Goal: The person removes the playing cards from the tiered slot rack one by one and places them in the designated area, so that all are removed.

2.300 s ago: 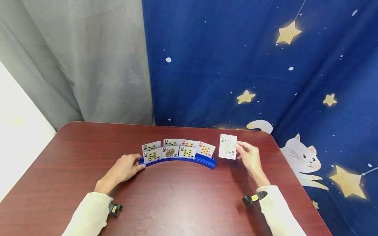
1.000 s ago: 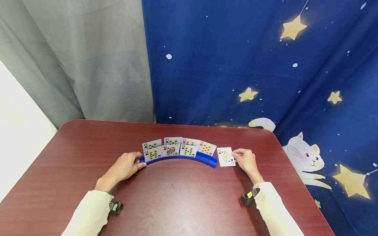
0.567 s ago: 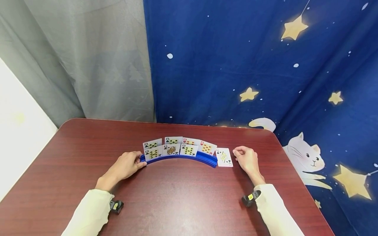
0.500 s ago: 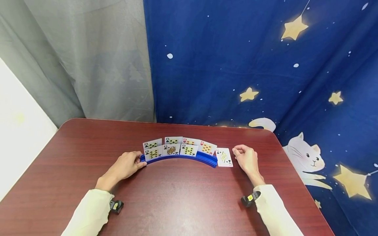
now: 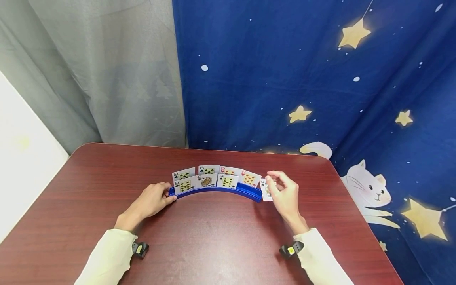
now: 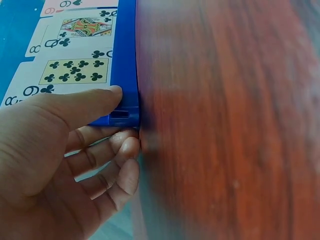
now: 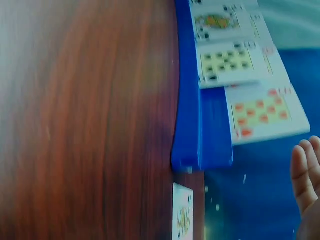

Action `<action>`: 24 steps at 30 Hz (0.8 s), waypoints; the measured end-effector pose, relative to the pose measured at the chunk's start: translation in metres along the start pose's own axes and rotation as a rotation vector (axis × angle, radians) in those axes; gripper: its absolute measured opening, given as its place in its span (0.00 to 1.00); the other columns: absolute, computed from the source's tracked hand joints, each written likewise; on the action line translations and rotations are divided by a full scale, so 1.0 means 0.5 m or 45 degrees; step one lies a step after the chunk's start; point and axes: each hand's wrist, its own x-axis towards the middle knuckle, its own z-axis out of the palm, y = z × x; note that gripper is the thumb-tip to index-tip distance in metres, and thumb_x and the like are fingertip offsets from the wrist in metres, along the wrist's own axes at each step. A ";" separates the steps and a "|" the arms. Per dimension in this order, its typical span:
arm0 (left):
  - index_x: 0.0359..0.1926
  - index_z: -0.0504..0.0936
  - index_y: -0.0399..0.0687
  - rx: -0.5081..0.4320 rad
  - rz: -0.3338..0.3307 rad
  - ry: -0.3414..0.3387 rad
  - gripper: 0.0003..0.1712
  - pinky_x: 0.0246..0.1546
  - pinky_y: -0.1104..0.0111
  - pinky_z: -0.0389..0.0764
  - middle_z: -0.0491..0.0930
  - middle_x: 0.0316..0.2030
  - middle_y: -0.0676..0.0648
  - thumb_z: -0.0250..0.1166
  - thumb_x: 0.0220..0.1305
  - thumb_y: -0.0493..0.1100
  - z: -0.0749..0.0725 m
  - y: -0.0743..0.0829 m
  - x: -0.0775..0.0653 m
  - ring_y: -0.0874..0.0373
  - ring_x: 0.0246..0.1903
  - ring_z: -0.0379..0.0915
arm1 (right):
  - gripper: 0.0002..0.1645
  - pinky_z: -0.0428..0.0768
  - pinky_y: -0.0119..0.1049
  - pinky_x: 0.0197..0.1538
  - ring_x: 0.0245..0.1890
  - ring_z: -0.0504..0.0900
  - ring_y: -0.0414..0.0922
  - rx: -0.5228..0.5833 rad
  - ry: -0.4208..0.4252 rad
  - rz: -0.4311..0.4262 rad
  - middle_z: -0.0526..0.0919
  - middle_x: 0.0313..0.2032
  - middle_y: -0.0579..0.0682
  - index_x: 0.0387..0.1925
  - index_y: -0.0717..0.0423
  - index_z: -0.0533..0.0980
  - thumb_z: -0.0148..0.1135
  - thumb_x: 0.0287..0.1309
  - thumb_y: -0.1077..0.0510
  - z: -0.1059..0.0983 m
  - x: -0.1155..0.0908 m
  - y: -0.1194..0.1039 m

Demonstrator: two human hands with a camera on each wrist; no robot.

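My left hand [image 5: 150, 202] grips the left end of a blue curved card holder [image 5: 250, 192], thumb in front and fingers behind. Playing cards stand in it in two rows. The front row has a nine of clubs [image 6: 75, 71], a queen of clubs [image 5: 206, 181] and another black card [image 5: 227, 181]. A red hearts card [image 5: 251, 178] stands at the back row's right end. On the table, by the holder's right end, a black face card [image 5: 266, 192] lies face up. My right hand [image 5: 286, 195] hovers over it, partly covering it, holding nothing, fingers loosely bent.
The dark red wooden table [image 5: 213, 237] runs under everything. Behind its far edge hang a grey curtain [image 5: 135, 79] and a blue curtain [image 5: 249, 79] with stars and a cat. Each wrist wears a small black camera.
My right hand lowered the face card to the table beside the holder and let go, drew back a little to the right, then moved left over it. The left hand stays on the holder.
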 end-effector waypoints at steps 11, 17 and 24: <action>0.33 0.78 0.42 0.009 -0.013 -0.017 0.10 0.27 0.66 0.66 0.71 0.25 0.51 0.69 0.60 0.43 0.000 0.004 0.003 0.59 0.25 0.66 | 0.10 0.81 0.39 0.28 0.30 0.86 0.41 -0.215 -0.347 0.021 0.88 0.33 0.50 0.40 0.58 0.84 0.72 0.53 0.64 0.062 -0.025 -0.021; 0.41 0.81 0.38 0.007 0.016 -0.008 0.12 0.29 0.65 0.70 0.76 0.29 0.49 0.69 0.60 0.42 -0.001 0.006 0.003 0.59 0.27 0.68 | 0.13 0.84 0.42 0.39 0.33 0.88 0.44 -0.292 -0.441 0.096 0.89 0.37 0.52 0.44 0.58 0.83 0.71 0.55 0.63 0.084 -0.032 -0.018; 0.42 0.82 0.37 0.005 0.034 -0.017 0.13 0.30 0.65 0.72 0.78 0.31 0.48 0.70 0.60 0.41 -0.002 0.004 0.004 0.59 0.28 0.70 | 0.14 0.84 0.38 0.38 0.32 0.88 0.43 -0.362 -0.453 0.132 0.89 0.37 0.52 0.45 0.58 0.83 0.72 0.55 0.61 0.103 -0.036 -0.012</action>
